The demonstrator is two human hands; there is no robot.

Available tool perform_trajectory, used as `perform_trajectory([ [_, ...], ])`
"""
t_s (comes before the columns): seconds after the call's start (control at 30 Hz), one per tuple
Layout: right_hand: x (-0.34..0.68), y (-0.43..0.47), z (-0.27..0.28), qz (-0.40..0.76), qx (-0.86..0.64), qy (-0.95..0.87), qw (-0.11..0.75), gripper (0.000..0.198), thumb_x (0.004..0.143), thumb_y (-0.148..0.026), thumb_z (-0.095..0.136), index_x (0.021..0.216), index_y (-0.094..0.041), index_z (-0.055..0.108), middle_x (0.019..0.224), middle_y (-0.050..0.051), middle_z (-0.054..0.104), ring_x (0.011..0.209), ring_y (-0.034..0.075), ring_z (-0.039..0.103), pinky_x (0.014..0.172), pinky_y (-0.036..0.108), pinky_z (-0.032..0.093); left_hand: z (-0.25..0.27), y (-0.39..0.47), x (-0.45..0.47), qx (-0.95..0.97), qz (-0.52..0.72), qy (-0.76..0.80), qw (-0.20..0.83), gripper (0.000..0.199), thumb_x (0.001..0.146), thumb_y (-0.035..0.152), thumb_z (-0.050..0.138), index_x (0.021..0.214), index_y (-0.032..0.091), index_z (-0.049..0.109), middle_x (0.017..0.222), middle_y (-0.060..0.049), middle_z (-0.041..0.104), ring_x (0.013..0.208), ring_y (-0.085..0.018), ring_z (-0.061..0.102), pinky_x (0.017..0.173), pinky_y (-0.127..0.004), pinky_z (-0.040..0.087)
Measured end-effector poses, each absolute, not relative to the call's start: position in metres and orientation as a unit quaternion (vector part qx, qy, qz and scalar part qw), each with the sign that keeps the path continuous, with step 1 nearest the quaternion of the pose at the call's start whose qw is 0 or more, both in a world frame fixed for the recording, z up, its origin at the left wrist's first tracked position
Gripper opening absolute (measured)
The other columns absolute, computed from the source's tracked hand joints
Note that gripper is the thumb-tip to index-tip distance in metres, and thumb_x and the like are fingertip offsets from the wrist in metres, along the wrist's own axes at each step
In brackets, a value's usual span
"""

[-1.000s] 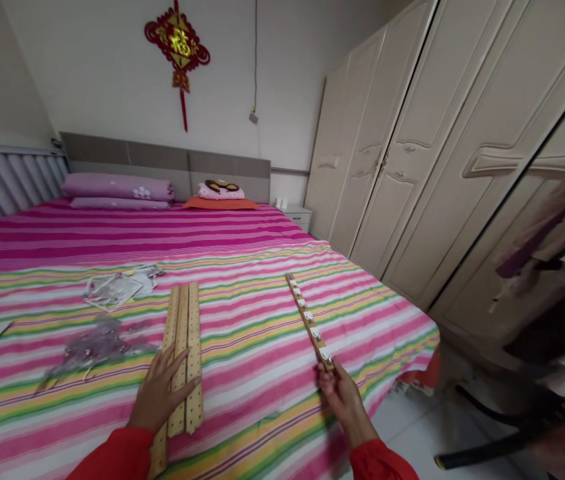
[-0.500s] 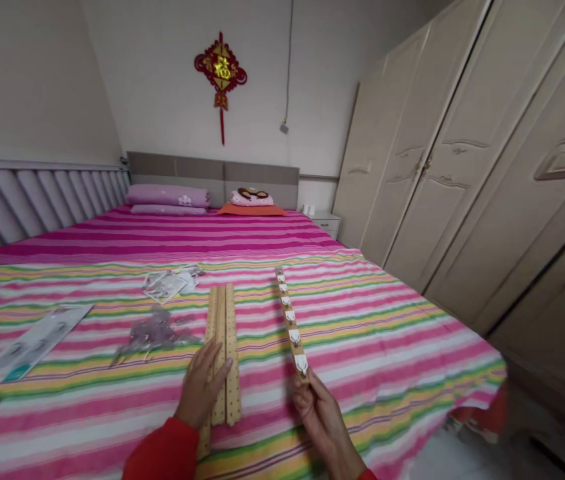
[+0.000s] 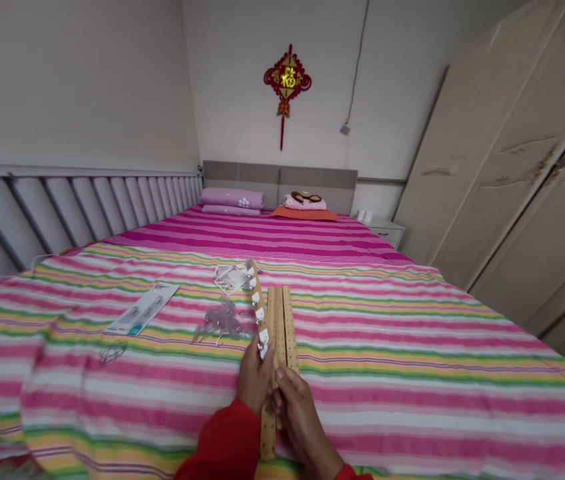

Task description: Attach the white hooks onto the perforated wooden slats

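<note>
A narrow wooden hook rail point(image 3: 256, 300) with a row of white-backed hooks is raised over the bed, pointing away from me. My left hand point(image 3: 254, 377) is closed around its near part. Close beside it, my right hand point(image 3: 300, 407) pinches the rail's near end. Under and just right of the rail lie several perforated wooden strips point(image 3: 290, 327), side by side, partly covered by my hands. A crumpled clear plastic bag with small metal pieces point(image 3: 222, 320) sits left of the rail. Beyond it is some clear packaging point(image 3: 230, 277), partly behind the rail's far end.
A long flat package point(image 3: 145, 308) and a small tangle of thin wire-like pieces point(image 3: 112, 351) lie on the striped sheet point(image 3: 412, 400) to the left. Pillows point(image 3: 232, 198) are at the headboard point(image 3: 312, 183). A slatted rail point(image 3: 112, 207) runs along the left, wardrobes point(image 3: 502, 180) along the right.
The hook rail has moved left from beside the wooden strips to above them. My left hand has left the strips and now grips the rail along with my right. The view has turned left.
</note>
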State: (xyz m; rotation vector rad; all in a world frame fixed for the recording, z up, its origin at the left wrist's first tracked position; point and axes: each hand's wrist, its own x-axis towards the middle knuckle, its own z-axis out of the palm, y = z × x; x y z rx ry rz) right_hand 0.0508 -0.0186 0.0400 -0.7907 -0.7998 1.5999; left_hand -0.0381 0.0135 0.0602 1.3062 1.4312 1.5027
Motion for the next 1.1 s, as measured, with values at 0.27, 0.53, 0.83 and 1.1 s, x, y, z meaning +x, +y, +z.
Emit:
perform_trajectory([
  [0.27,0.045,-0.015,0.036,0.652,-0.360,-0.408,0.528,0.045,0.071,-0.050,0.071,0.095,-0.012,0.068,0.050,-0.005,0.050,0.040,0.006,0.036,0.041,0.019,0.027,0.051,0.056,-0.072,0.454,0.591,0.609,0.271,0.045,0.083,0.047,0.049,0.117,0.018,0.057,0.102,-0.010,0.068,0.096,-0.021,0.063,0.083,-0.034,0.049],
  [0.53,0.054,-0.005,0.023,0.645,-0.368,-0.442,0.503,0.054,0.072,-0.055,0.069,0.106,-0.014,0.064,0.055,-0.005,0.051,0.039,0.005,0.034,0.039,0.020,0.027,0.056,0.080,-0.083,0.486,0.595,0.588,0.253,0.038,0.085,0.040,0.045,0.110,0.016,0.060,0.092,-0.007,0.068,0.088,-0.019,0.062,0.082,-0.032,0.047],
  [0.83,0.053,-0.004,0.026,0.651,-0.364,-0.433,0.506,0.053,0.071,-0.055,0.069,0.104,-0.014,0.065,0.055,-0.005,0.051,0.038,0.005,0.033,0.038,0.019,0.026,0.054,0.090,-0.093,0.508,0.584,0.586,0.239,0.034,0.081,0.031,0.045,0.107,0.014,0.059,0.063,0.001,0.056,0.058,-0.015,0.053,0.059,-0.028,0.044],
  [1.1,0.061,-0.010,0.031,0.642,-0.390,-0.433,0.498,0.056,0.071,-0.055,0.069,0.107,-0.013,0.065,0.056,-0.004,0.051,0.039,0.005,0.036,0.038,0.020,0.028,0.058,0.102,-0.111,0.476,0.593,0.576,0.298,0.050,0.086,0.051,0.036,0.109,0.013,0.060,0.082,-0.007,0.065,0.069,-0.017,0.060,0.064,-0.029,0.049],
])
